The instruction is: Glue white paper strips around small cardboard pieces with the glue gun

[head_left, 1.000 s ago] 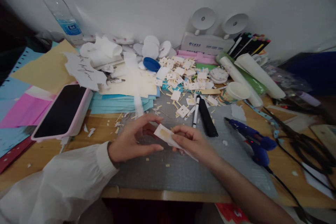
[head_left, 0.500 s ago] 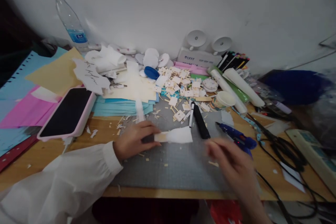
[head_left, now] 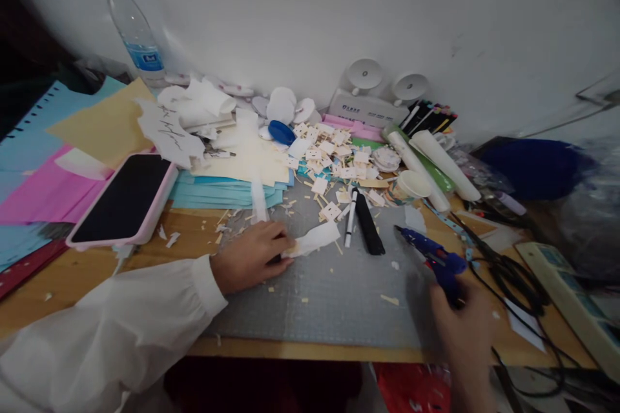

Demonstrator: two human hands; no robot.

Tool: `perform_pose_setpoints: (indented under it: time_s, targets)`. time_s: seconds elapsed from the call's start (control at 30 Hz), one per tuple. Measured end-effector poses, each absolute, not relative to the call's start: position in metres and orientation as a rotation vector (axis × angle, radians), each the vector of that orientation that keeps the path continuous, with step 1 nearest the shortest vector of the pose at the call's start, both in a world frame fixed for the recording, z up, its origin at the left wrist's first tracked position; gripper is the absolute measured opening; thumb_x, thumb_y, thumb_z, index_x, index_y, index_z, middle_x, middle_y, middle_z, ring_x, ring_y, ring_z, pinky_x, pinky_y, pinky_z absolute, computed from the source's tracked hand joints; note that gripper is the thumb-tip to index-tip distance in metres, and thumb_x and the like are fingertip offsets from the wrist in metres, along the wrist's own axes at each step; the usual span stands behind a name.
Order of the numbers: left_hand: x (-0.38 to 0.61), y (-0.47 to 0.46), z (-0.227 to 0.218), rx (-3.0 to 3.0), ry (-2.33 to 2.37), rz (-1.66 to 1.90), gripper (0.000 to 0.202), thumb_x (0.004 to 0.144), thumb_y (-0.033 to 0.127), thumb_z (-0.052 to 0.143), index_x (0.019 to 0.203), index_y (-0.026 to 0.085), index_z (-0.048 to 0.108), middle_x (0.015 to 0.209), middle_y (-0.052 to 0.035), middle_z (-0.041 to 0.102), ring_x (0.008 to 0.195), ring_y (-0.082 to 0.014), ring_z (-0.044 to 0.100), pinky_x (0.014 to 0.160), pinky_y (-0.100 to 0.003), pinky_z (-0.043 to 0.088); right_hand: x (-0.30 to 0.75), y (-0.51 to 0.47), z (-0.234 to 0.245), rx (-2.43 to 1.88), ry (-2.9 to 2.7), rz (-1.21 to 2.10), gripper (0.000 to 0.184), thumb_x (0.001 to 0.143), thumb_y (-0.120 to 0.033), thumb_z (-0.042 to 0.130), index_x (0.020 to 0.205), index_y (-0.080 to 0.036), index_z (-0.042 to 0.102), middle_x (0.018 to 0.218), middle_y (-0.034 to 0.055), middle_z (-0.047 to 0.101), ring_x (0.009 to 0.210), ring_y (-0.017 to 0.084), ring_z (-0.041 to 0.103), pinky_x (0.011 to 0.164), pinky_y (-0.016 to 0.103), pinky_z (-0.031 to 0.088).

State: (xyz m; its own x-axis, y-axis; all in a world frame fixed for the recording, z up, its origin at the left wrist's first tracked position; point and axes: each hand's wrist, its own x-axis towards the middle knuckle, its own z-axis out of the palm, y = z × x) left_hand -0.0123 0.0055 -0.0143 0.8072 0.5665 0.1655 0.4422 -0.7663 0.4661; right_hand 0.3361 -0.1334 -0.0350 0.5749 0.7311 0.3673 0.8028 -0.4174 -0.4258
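My left hand (head_left: pixel 254 255) rests on the grey cutting mat (head_left: pixel 310 316), its fingers closed on the end of a white paper strip (head_left: pixel 317 239) that sticks out to the right. At the mat's right edge, my right hand (head_left: pixel 462 313) is closed round the handle of a blue hot glue gun (head_left: pixel 436 253), whose dark nozzle points left and away from me. Between the hands lie a white marker pen (head_left: pixel 351 218) and a thick black stick-like tool (head_left: pixel 369 224). A longer white strip (head_left: pixel 258 197) runs from behind my left hand towards the paper stack.
Beyond the mat is a heap of small cream squares with drawn faces (head_left: pixel 331 210). A paper cup (head_left: pixel 409 187) and white rolls (head_left: pixel 445 164) stand right of it. A phone (head_left: pixel 123 200) and coloured papers lie left. Black cables (head_left: pixel 513 281) and a power strip (head_left: pixel 562 290) are far right.
My right hand has moved right from beside the black tool and closed on the glue gun's handle. The paper strip in my left hand now tilts up at its free end.
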Motion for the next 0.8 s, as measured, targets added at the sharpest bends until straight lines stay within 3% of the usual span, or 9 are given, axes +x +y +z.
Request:
perform_pose_setpoints:
  time_s: [0.1,0.27,0.4,0.57,0.8]
  targets:
    - [-0.012,0.005,-0.014,2.596,0.753,0.411,0.020,0.088,0.020,0.052,0.104,0.016,0.063,0.098,-0.0087,0.056,0.090,-0.0222,0.054,0.082,-0.035,0.044,0.335,-0.124,-0.034,-2.373,-1.244,-0.275,0.033,0.071,-0.037,0.048,0.090,-0.011,0.057,0.070,0.0093,0.053,0.067,0.030,0.054,0.060,0.040,0.041]
    - [-0.011,0.003,-0.012,2.589,0.760,0.438,0.021,0.087,0.018,0.051,0.106,0.016,0.061,0.097,-0.0088,0.055,0.090,-0.0215,0.053,0.081,-0.034,0.044,0.330,-0.117,-0.015,-2.357,-1.043,-0.276,0.034,0.073,-0.033,0.047,0.099,-0.013,0.055,0.079,0.0132,0.058,0.072,0.033,0.056,0.059,0.041,0.041]
    - [-0.010,0.001,-0.012,2.617,0.753,0.457,0.020,0.087,0.017,0.050,0.104,0.016,0.061,0.095,-0.0087,0.054,0.087,-0.0214,0.053,0.078,-0.033,0.044,0.312,-0.095,0.022,-2.095,-0.851,-0.410,0.029,0.069,-0.033,0.060,0.094,-0.020,0.055,0.087,0.0115,0.060,0.079,0.031,0.058,0.064,0.040,0.044]
    - [-0.010,0.003,-0.014,2.549,0.788,0.461,0.019,0.086,0.018,0.052,0.104,0.017,0.059,0.097,-0.0081,0.055,0.089,-0.0208,0.054,0.079,-0.032,0.045,0.274,-0.047,0.056,-1.884,-0.983,-0.189,0.025,0.066,-0.037,0.069,0.072,-0.023,0.050,0.065,0.0006,0.054,0.055,0.018,0.051,0.058,0.034,0.045]
    - [-0.011,0.005,-0.016,2.434,0.857,0.507,0.015,0.085,0.020,0.056,0.099,0.017,0.058,0.096,-0.0073,0.058,0.091,-0.0204,0.057,0.081,-0.031,0.047,0.254,-0.027,0.014,-1.851,-1.414,-0.142,0.024,0.066,-0.037,0.065,0.058,-0.023,0.047,0.049,-0.0023,0.053,0.045,0.016,0.052,0.049,0.029,0.042]
